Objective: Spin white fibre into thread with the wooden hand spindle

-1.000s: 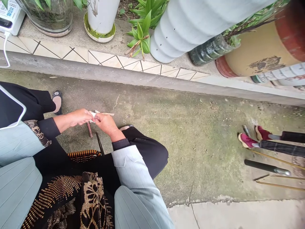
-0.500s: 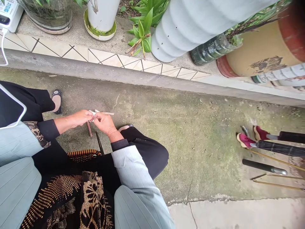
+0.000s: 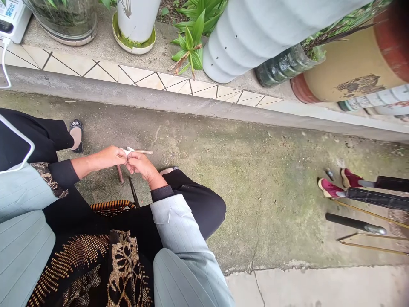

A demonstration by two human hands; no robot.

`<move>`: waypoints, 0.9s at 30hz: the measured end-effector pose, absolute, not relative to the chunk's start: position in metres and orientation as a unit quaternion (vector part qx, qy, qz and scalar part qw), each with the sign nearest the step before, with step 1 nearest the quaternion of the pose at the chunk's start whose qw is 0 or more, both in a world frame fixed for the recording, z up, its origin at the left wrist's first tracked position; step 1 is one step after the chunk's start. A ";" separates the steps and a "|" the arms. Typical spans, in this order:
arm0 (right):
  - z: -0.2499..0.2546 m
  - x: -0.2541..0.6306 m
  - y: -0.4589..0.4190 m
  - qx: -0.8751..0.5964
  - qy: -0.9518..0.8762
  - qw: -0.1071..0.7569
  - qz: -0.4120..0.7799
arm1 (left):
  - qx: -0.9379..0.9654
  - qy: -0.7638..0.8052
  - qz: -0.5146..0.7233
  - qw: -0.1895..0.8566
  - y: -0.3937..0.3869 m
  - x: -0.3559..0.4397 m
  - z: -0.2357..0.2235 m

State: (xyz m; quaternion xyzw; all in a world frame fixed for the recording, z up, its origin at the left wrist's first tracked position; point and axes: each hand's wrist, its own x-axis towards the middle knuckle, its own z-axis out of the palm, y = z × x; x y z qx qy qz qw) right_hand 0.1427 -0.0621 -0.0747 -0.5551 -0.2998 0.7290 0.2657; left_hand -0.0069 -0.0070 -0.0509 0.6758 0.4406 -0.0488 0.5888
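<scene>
Close together in front of my knees, both hands are closed with fingertips pinched. My left hand grips a small white piece, which looks thin and soft, like tissue or tape. My right hand pinches at the same piece, its fingers against the left fingertips. Just beyond the hands a pale brown stick points right. A reddish stick shows below my left hand. Whether the sticks touch my hands I cannot tell, and my fingers hide most of the white piece.
A woven orange and black seat edge shows between my legs. Ahead runs a tiled ledge with a white pot and grey ribbed container. At right stand a person's maroon shoes beside a dark tube-shaped object.
My right hand has turned slightly and its fingers have curled lower, closer against the left. My left hand has rolled over a little. Less of the white piece shows between them.
</scene>
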 end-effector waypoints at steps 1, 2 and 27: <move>-0.074 0.143 -0.062 -0.550 -0.295 0.263 0.736 | 0.689 0.437 -0.043 0.576 -0.007 -0.006 -0.051; -0.074 0.143 -0.062 -0.547 -0.290 0.257 0.742 | 0.707 0.437 -0.033 0.555 -0.008 -0.006 -0.051; -0.074 0.134 -0.062 -0.541 -0.187 0.402 0.715 | 0.848 0.465 -0.038 0.253 -0.007 0.005 -0.055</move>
